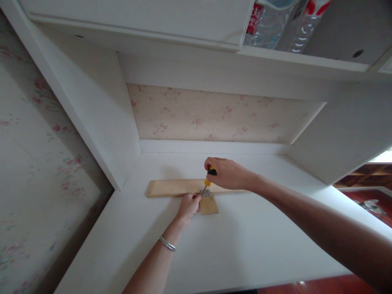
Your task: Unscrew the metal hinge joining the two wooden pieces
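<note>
Nearest us, our left hand (189, 205), a bangle (167, 243) on its wrist, has its fingers pinched on the small wooden block (209, 205) by the metal hinge (205, 192). Just beyond, our right hand (226, 173) has its fingers wrapped around the screwdriver (208, 179), tip down on the hinge where the block meets the long wooden strip (174, 188) lying mid-worktop (245, 241). We judge it best to keep the shaft upright and both pieces braced. Farther off, plastic bottles (275, 20) sit on the upper shelf; nothing blocks us.
</note>
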The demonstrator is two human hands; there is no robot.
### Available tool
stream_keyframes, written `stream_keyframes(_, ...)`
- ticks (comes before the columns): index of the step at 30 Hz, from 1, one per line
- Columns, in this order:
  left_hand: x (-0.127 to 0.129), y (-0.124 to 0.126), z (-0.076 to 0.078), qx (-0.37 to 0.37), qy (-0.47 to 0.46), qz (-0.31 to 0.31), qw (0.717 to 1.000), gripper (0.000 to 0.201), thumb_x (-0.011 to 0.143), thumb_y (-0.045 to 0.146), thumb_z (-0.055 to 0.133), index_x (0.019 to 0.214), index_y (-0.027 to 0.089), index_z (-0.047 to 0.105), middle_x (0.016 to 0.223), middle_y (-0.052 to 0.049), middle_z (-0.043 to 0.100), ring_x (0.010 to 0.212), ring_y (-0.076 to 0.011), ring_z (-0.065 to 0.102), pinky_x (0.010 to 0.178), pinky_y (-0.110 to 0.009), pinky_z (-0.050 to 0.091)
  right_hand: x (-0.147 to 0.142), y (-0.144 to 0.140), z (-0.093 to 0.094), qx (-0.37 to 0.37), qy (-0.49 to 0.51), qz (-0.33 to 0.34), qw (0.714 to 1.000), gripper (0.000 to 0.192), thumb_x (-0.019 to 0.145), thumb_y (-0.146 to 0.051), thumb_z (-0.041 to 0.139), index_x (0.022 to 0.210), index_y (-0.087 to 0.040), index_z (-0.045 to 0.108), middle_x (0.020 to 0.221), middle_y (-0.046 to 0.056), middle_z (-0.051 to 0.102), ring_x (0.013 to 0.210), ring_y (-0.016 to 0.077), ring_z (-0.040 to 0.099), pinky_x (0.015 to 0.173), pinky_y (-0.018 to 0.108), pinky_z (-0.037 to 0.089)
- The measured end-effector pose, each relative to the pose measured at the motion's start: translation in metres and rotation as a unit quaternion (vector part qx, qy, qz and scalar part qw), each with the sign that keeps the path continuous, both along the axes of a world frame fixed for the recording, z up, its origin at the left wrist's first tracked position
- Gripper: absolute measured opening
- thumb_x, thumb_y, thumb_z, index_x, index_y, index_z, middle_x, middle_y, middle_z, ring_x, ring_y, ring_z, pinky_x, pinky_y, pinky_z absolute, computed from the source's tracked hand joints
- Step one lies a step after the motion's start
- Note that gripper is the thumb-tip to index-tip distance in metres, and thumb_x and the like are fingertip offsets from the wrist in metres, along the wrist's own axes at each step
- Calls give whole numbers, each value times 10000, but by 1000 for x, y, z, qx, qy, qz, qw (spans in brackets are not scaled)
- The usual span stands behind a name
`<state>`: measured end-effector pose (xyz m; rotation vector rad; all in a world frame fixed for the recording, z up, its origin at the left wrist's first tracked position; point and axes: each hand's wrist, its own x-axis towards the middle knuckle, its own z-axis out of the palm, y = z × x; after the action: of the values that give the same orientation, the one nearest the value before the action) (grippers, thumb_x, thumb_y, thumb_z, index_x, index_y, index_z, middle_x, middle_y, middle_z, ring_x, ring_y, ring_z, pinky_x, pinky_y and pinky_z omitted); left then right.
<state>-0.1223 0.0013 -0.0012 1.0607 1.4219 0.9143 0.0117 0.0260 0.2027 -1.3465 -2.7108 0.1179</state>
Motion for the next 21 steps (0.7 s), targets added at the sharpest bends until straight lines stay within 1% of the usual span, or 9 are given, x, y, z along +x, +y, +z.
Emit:
stream_keyframes(3,1,-1,0,3,-8,2,1000,246,787,357,508,661,150,552,426,58,392,361,-69,357,366,-195,201,-3,1,1,5,-21,-39,999,225,782,-357,511,963,-229,547,918,38,664,757,180,582,592,262,315)
stream_keyframes(6,2,-1,0,2,-3,2,1000,249,795,351,496,649,155,541,420,59,392,352,-68,340,365,-200,196,-6,3,1,40,-43,-78,995,304,826,-476,443,918,-212,563,845,66,666,728,209,586,575,281,299)
stream_keyframes(9,2,0,0,0,17,6,1000,248,799,343,505,636,158,528,404,63,391,348,-66,339,379,-201,205,-6,5,4,17,-43,-45,998,167,804,-333,477,881,-210,560,848,51,665,729,179,581,574,268,308)
stream_keyframes(11,2,1,0,3,21,7,1000,249,799,343,515,632,158,525,397,65,386,351,-66,343,387,-201,205,-7,6,6,-12,-40,-19,999,170,739,-257,534,902,-216,556,906,35,664,753,161,578,581,251,321)
stream_keyframes(14,1,1,0,4,23,5,1000,264,802,346,516,617,158,520,394,63,383,355,-65,340,392,-202,195,-9,6,8,-12,-40,-36,998,226,743,-345,558,933,-222,551,937,43,661,765,176,580,583,258,324)
stream_keyframes(16,1,2,-1,4,26,5,1000,265,799,352,521,621,157,530,398,61,388,360,-65,341,395,-202,195,-10,7,6,8,-41,-66,997,245,791,-428,508,905,-216,552,881,55,661,753,191,579,584,272,319)
stream_keyframes(17,1,2,-1,3,27,6,1000,265,797,357,526,626,155,538,401,60,391,362,-66,342,397,-202,197,-10,8,5,16,-39,-69,997,231,808,-422,486,884,-213,551,857,56,658,751,191,577,588,275,317)
stream_keyframes(20,1,2,-1,0,31,12,999,262,789,366,540,641,151,560,408,56,401,370,-70,350,400,-202,206,-8,9,2,14,-17,-20,1000,126,763,-279,518,866,-209,542,889,37,643,764,161,564,613,257,332)
stream_keyframes(21,1,2,-1,0,32,14,999,260,788,365,542,642,151,564,409,55,403,372,-72,353,400,-203,208,-7,10,2,6,-7,2,1000,159,731,-248,541,885,-211,539,929,30,635,767,150,559,620,247,338)
